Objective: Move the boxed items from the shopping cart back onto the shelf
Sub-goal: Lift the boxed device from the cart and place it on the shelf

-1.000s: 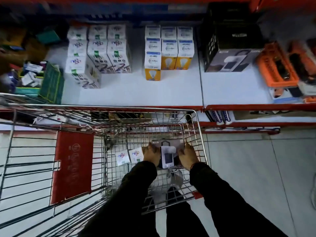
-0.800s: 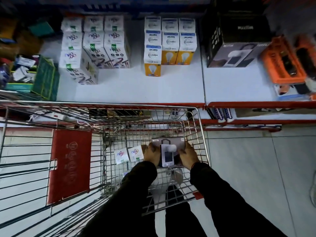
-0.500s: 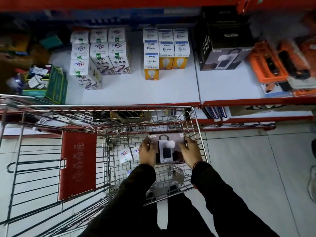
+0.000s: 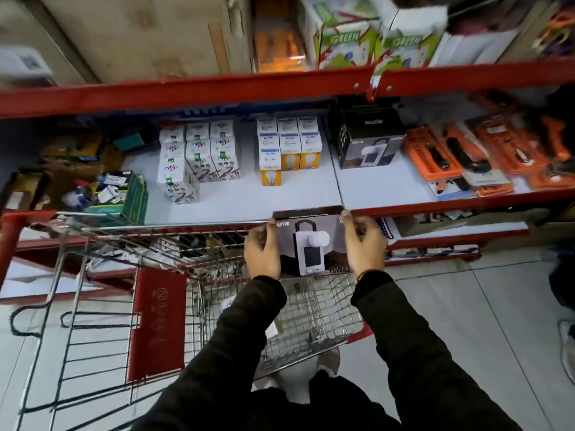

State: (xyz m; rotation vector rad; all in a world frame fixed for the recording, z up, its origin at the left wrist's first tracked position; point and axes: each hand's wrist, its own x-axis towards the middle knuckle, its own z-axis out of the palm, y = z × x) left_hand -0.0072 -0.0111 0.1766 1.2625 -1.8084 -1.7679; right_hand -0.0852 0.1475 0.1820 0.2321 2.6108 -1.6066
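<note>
Both hands clamp one dark grey cardboard box printed with a white lantern-style device (image 4: 311, 244), one hand on each side. Left hand (image 4: 263, 251) wraps the box's left edge, fingers curled round the side, thumb area on the front face. Right hand (image 4: 364, 244) wraps the right edge, fingertips (image 4: 344, 216) reaching the top right corner. Box sits squarely between the two palms, printed face up toward the camera, top edge level with the red front lip of the white shelf board (image 4: 236, 200). Box is held in the air above the far end of the wire-mesh shopping cart with red trim (image 4: 161, 321), not touching the mesh as far as visible. Dark long sleeves cover both forearms.

On the shelf, back right of the held box, stands a matching dark grey lantern box (image 4: 370, 144), well apart from the hands. Left of it is a block of blue-white-yellow bulb boxes (image 4: 287, 147), then a block of white bulb boxes with purple lettering (image 4: 199, 154). Orange blister packs (image 4: 466, 154) lie at the shelf's right end. A small white box (image 4: 228, 303) shows low in the cart basket, partly hidden by the left sleeve. Upper shelf holds green-white boxes (image 4: 342, 48), blurred.
</note>
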